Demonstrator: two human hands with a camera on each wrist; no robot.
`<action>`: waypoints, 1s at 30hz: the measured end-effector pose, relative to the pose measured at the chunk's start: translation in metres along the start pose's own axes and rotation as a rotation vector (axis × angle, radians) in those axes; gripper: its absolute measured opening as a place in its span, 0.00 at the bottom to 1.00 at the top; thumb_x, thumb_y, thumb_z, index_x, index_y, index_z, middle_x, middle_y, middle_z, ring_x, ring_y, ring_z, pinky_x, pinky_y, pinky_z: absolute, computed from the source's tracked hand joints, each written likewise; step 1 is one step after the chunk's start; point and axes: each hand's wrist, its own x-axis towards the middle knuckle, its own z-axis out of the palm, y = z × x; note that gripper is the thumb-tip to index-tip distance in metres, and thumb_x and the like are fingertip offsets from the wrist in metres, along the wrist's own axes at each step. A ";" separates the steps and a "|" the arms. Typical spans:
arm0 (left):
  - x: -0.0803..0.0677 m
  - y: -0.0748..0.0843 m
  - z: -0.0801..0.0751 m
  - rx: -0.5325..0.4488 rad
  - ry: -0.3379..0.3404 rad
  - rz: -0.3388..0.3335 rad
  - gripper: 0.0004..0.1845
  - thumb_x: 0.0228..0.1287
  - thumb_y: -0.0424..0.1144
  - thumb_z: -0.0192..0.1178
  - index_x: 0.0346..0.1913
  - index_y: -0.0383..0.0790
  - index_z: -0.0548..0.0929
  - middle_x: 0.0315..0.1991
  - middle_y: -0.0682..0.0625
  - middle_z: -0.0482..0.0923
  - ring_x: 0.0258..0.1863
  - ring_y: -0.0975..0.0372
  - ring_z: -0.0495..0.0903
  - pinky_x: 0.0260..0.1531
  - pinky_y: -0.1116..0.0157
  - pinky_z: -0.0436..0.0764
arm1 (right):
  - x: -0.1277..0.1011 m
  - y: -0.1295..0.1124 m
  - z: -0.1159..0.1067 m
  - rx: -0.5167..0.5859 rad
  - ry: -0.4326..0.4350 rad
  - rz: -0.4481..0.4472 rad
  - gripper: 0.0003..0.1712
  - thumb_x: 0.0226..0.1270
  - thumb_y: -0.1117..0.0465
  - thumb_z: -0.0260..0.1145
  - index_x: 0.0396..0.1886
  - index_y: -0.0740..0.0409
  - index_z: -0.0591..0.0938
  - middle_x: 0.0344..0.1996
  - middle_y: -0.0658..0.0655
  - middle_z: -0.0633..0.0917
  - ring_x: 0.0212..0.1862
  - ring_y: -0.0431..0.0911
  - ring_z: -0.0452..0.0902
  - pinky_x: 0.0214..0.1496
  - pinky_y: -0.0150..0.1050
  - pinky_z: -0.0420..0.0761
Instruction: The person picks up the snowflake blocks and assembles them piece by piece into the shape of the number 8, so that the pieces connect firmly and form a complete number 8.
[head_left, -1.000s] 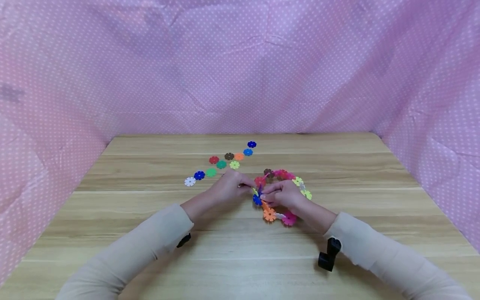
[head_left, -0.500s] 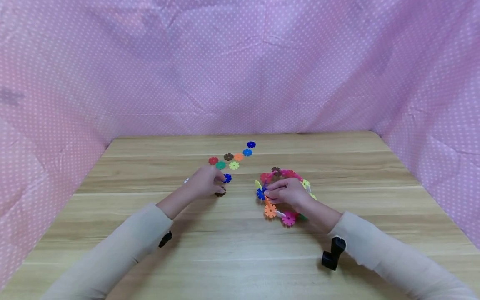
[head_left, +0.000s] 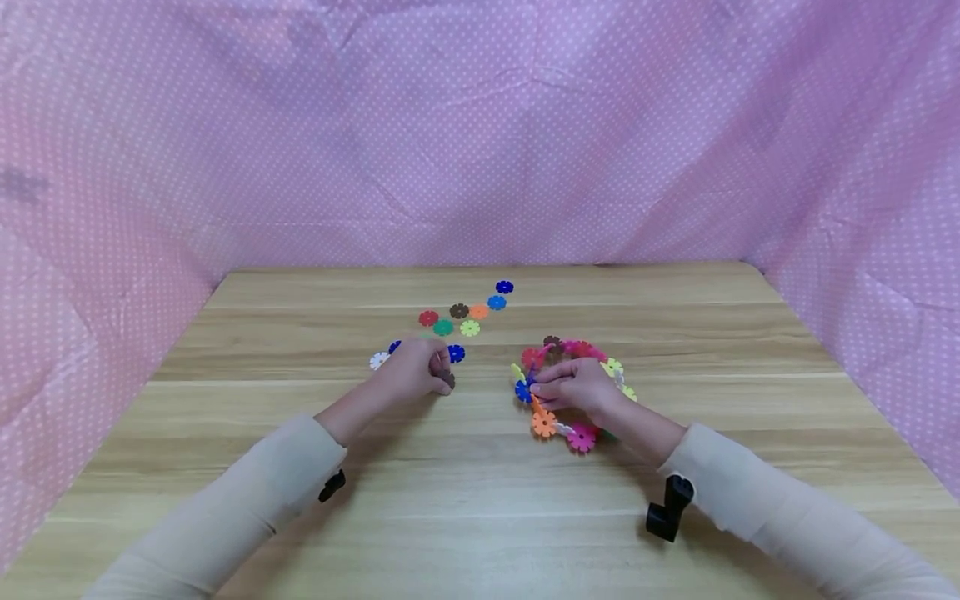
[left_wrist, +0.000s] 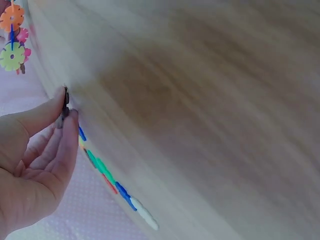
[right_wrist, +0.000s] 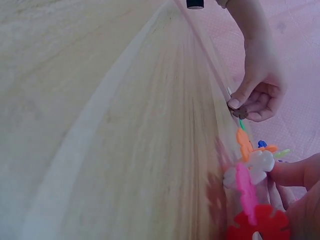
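left hand [head_left: 415, 372] pinches a brown disc [head_left: 447, 381] at the table, right hand [head_left: 576, 388] grips the flower ring [head_left: 582, 437], which could come apart if it is squeezed.

Pink white-dotted cloth [head_left: 225, 150], light wood-grain table [head_left: 480, 500], beige sleeves [head_left: 247, 508], multicoloured flower-disc ring [head_left: 573, 392], brown disc [head_left: 447, 381].
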 end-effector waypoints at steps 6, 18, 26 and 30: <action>0.010 0.005 0.001 -0.142 0.026 -0.030 0.06 0.52 0.32 0.71 0.32 0.37 0.84 0.30 0.46 0.84 0.29 0.63 0.80 0.29 0.72 0.81 | -0.001 0.000 0.001 0.004 0.001 0.011 0.16 0.61 0.70 0.66 0.48 0.72 0.82 0.48 0.67 0.85 0.35 0.40 0.86 0.41 0.37 0.87; 0.028 0.032 0.015 -0.583 0.023 -0.237 0.10 0.55 0.34 0.70 0.41 0.37 0.87 0.39 0.42 0.88 0.28 0.64 0.86 0.36 0.66 0.87 | -0.001 -0.003 0.001 -0.026 -0.013 0.017 0.15 0.63 0.71 0.64 0.49 0.73 0.81 0.55 0.70 0.81 0.34 0.40 0.86 0.41 0.37 0.87; 0.030 0.041 0.017 -0.503 0.064 -0.131 0.10 0.56 0.34 0.69 0.42 0.37 0.87 0.39 0.43 0.88 0.30 0.64 0.86 0.35 0.65 0.87 | 0.000 -0.002 0.000 -0.032 -0.016 0.021 0.15 0.64 0.70 0.64 0.50 0.72 0.81 0.58 0.69 0.79 0.35 0.40 0.86 0.41 0.37 0.87; 0.030 0.044 0.018 -0.474 0.060 -0.118 0.09 0.57 0.35 0.69 0.42 0.38 0.88 0.38 0.44 0.88 0.30 0.65 0.85 0.35 0.66 0.87 | 0.000 -0.002 0.000 -0.021 -0.017 0.022 0.16 0.64 0.69 0.65 0.50 0.72 0.81 0.58 0.69 0.79 0.36 0.40 0.86 0.41 0.37 0.87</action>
